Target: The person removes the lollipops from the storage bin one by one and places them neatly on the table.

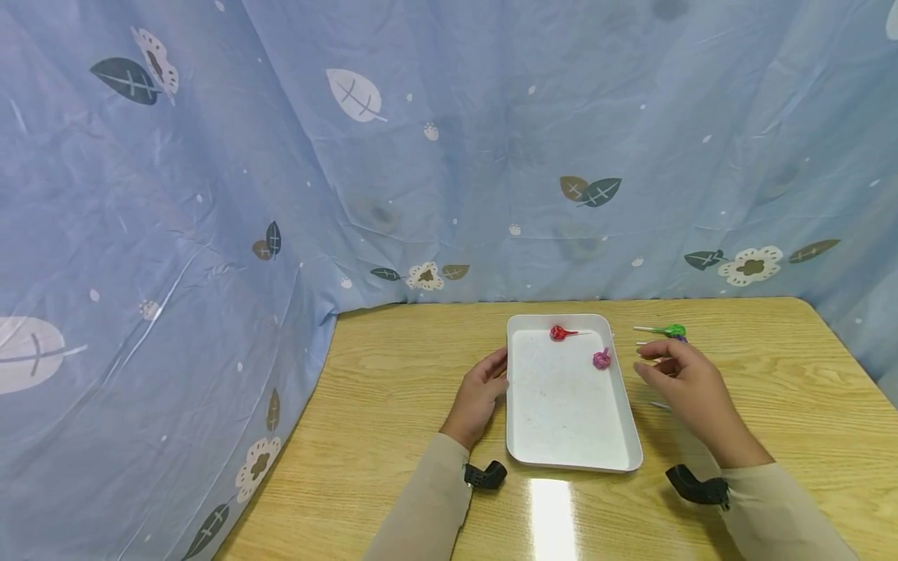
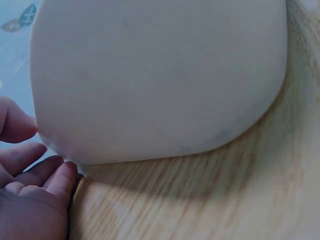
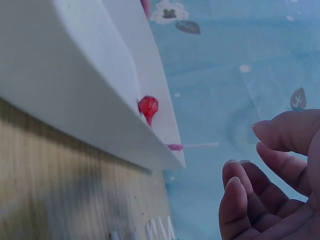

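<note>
A white tray point(image 1: 568, 405) lies on the table, holding a red lollipop point(image 1: 557, 333) near its far edge and a pink lollipop point(image 1: 602, 359) by its right wall. My left hand point(image 1: 477, 399) rests against the tray's left side; in the left wrist view its fingertips point(image 2: 67, 172) are right at the outer wall. To the right of the tray hovers my right hand point(image 1: 691, 386), fingers loosely bent and holding nothing. Just beyond it lie a green lollipop point(image 1: 675, 330) and a purple one, mostly hidden. A white stick point(image 1: 661, 405) pokes out below the hand.
The wooden table point(image 1: 393, 374) ends at a blue patterned curtain point(image 1: 463, 156) behind and at the left. Several white lollipop sticks point(image 3: 162, 229) show beside the tray in the right wrist view. Both wrists wear black camera mounts point(image 1: 486, 475).
</note>
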`<control>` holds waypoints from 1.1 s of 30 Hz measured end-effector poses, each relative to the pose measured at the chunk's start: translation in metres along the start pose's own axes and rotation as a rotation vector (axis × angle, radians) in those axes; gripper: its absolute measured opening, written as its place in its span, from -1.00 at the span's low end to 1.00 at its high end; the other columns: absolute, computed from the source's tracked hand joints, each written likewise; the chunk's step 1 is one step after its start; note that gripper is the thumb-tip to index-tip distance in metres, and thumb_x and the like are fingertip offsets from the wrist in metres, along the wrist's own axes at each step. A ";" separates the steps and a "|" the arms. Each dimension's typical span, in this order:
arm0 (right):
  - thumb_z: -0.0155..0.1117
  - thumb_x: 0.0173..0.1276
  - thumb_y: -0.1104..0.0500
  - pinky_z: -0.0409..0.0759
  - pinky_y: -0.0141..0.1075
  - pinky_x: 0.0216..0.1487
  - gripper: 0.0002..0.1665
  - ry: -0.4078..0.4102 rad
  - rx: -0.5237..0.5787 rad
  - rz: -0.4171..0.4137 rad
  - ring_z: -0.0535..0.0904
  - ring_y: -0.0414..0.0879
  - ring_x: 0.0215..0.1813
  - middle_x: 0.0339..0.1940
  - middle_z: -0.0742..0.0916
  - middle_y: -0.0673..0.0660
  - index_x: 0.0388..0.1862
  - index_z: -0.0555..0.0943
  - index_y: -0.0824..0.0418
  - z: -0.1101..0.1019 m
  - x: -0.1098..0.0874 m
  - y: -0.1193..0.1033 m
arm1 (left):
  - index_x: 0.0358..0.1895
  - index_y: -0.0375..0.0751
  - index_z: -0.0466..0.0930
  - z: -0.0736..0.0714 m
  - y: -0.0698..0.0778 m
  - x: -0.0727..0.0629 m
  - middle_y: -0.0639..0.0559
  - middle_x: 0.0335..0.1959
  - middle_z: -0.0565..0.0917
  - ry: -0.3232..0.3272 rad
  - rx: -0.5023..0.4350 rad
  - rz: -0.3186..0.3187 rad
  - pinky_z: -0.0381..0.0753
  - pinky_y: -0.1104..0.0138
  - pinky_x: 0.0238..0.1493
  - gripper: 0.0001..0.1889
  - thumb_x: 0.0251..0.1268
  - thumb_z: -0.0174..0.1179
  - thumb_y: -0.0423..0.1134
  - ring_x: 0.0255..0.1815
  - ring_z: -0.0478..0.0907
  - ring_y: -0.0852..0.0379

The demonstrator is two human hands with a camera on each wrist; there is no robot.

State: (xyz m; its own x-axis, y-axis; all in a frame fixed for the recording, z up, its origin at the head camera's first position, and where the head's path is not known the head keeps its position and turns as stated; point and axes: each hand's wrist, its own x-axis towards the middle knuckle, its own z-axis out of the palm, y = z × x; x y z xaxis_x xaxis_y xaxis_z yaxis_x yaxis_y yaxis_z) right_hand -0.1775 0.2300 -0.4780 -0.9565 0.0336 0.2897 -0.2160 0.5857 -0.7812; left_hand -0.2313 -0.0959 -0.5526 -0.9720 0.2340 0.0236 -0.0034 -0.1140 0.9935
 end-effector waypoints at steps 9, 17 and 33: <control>0.36 0.65 0.14 0.64 -0.37 -0.25 -0.62 -0.076 0.021 0.035 0.61 0.07 -0.08 0.12 0.72 0.36 0.23 0.65 0.41 0.010 0.020 -0.005 | 0.64 -0.36 0.36 0.000 0.001 0.000 -0.21 0.59 0.44 -0.014 -0.001 0.032 0.43 0.19 0.52 -0.37 0.52 0.03 -0.52 0.59 0.37 -0.07; 0.33 0.67 0.11 0.66 -0.37 -0.19 -0.55 -0.124 0.000 0.059 0.64 0.16 0.01 0.12 0.71 0.32 0.33 0.61 0.39 0.019 0.034 -0.003 | 0.65 -0.39 0.33 0.000 0.000 0.000 -0.22 0.59 0.44 -0.015 -0.005 0.025 0.45 0.16 0.51 -0.37 0.54 0.04 -0.51 0.59 0.39 -0.11; 0.37 0.63 0.17 0.69 -0.19 -0.15 -0.66 -0.192 -0.034 0.067 0.67 0.14 -0.02 -0.04 0.74 0.21 0.22 0.66 0.36 0.039 0.055 -0.008 | 0.64 -0.38 0.35 0.001 0.003 -0.001 -0.20 0.59 0.44 -0.002 0.006 0.018 0.45 0.16 0.51 -0.37 0.53 0.05 -0.51 0.59 0.38 -0.09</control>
State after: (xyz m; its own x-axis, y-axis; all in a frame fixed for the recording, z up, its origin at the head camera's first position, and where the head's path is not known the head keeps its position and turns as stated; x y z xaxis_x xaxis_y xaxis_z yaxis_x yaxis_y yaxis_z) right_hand -0.2360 0.1956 -0.4771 -0.9890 -0.0796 0.1248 -0.1472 0.6143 -0.7752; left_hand -0.2301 -0.0959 -0.5492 -0.9713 0.2342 0.0417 0.0156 -0.1125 0.9935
